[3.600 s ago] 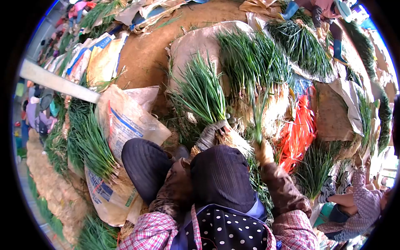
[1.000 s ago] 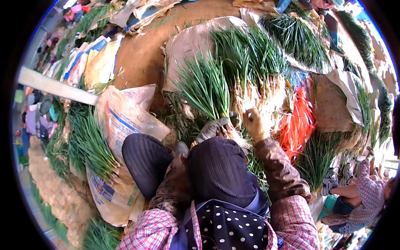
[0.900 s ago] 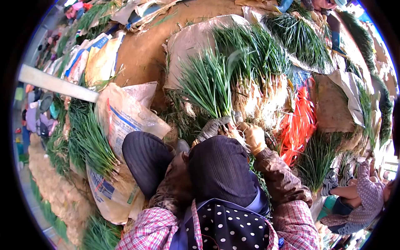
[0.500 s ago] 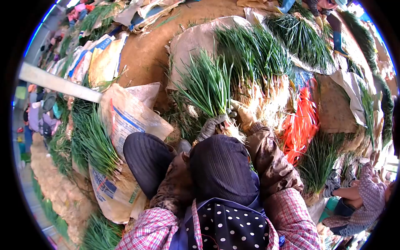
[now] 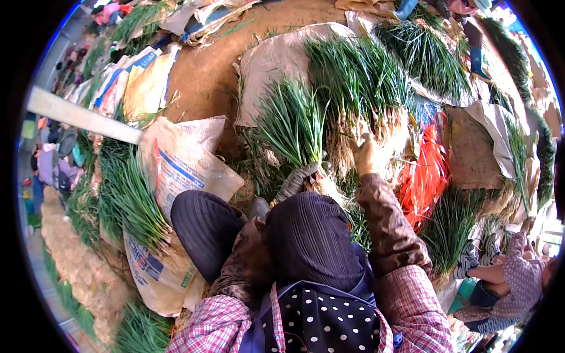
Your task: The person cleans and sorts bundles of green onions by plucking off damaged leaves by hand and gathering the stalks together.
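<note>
Green stalks (image 5: pixel 292 123) fan in a bunch at twelve o'clock from the right knee (image 5: pixel 312 235), the left hand (image 5: pixel 302 177) wrapping its grip round them near the roots (image 5: pixel 322 187); firm, even pressure there should keep them aligned without bruising. At one o'clock the right hand (image 5: pixel 366 156) meets the larger pile (image 5: pixel 356 73) at its root end, whether pinching any I cannot tell, with red strips (image 5: pixel 424 176) at two o'clock.

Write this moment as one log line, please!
left hand: gripping green bunch | right hand: at green pile, grip unclear | red strips: right of right hand
</note>
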A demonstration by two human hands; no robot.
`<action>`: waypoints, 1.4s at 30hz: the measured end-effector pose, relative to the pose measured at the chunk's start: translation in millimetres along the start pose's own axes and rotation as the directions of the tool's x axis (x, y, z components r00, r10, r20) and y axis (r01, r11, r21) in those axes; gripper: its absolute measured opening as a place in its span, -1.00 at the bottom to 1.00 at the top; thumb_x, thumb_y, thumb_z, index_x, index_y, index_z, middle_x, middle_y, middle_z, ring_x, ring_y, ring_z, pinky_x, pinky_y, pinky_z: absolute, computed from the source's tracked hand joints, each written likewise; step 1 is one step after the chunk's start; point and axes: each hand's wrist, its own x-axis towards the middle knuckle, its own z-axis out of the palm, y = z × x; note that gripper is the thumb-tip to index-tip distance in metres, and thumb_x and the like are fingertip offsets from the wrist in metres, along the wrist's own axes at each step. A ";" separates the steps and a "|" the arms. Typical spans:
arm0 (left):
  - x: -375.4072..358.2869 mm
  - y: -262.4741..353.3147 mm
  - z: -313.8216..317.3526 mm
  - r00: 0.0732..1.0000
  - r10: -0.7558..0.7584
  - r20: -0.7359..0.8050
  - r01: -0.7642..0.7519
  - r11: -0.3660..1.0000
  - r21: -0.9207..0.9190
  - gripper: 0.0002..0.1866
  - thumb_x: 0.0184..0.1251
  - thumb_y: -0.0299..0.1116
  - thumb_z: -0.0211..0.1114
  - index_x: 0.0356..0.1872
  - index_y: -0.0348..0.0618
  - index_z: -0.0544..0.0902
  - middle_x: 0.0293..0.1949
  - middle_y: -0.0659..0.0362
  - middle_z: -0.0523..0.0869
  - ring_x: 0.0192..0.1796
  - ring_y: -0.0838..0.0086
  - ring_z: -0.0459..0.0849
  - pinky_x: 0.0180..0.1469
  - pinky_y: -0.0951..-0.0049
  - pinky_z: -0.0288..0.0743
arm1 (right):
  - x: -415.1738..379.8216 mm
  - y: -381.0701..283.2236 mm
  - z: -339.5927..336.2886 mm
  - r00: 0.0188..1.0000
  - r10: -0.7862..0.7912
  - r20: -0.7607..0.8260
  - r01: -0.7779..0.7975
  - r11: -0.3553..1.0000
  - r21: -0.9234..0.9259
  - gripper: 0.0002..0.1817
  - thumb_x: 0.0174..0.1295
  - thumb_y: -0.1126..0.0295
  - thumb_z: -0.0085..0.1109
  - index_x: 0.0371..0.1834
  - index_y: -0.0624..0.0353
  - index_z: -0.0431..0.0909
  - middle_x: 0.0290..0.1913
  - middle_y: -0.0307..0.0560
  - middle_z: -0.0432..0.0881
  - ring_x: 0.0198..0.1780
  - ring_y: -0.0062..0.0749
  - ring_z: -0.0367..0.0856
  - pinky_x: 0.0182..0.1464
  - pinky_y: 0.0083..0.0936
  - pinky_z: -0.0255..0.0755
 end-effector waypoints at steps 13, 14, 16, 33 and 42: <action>-20.3 10.1 59.8 0.986 0.001 -0.167 -0.021 0.993 -0.120 -0.60 0.23 -0.32 0.25 0.06 -0.31 0.54 -0.38 0.19 0.69 -0.41 0.54 0.60 -0.32 0.58 0.49 | -95.7 48.6 12.8 0.687 -0.713 0.141 0.727 0.680 -0.095 -0.80 0.21 0.49 0.04 -0.10 0.12 0.53 -0.22 -0.07 0.61 -0.25 -0.42 0.61 -0.31 -0.38 0.51; -19.3 9.1 53.3 0.990 0.022 -0.137 -0.032 0.997 -0.071 -0.63 0.24 -0.32 0.25 0.01 -0.31 0.56 -0.40 0.19 0.68 -0.44 0.54 0.59 -0.35 0.58 0.48 | -95.5 40.9 -1.7 0.798 -0.543 0.261 0.501 0.839 0.213 -0.78 0.23 0.45 0.04 -0.07 0.14 0.52 -0.20 -0.03 0.63 -0.21 -0.37 0.61 -0.24 -0.38 0.50; -3.9 -0.1 9.7 0.993 0.025 -0.118 -0.014 0.996 0.087 -0.75 0.23 -0.27 0.27 -0.20 -0.26 0.61 -0.47 0.20 0.66 -0.50 0.55 0.57 -0.43 0.59 0.46 | -76.4 49.3 11.4 0.851 -0.468 0.238 0.268 0.777 0.569 -0.69 0.30 0.29 0.01 0.03 0.20 0.50 -0.15 0.04 0.66 -0.17 -0.31 0.63 -0.11 -0.42 0.51; -10.9 7.8 9.8 0.987 0.063 -0.150 -0.009 0.943 0.333 -0.67 0.16 -0.26 0.33 -0.10 -0.20 0.62 -0.44 0.22 0.67 -0.43 0.52 0.61 -0.40 0.60 0.48 | -33.7 -24.5 22.6 0.756 -0.063 0.652 -0.646 0.089 0.758 -0.77 0.30 0.33 0.11 -0.10 0.23 0.56 -0.45 -0.13 0.61 -0.61 -0.54 0.49 -0.62 -0.59 0.43; 1.0 -7.5 -0.3 0.980 0.009 -0.197 -0.005 1.000 0.018 -0.65 0.18 -0.25 0.32 -0.05 -0.19 0.60 -0.42 0.21 0.67 -0.49 0.57 0.58 -0.47 0.64 0.43 | -30.0 -0.9 64.9 0.799 0.173 0.575 -0.505 0.712 0.488 -0.75 0.22 0.52 0.11 -0.04 0.29 0.56 -0.09 0.04 0.67 -0.45 -0.50 0.62 -0.42 -0.62 0.52</action>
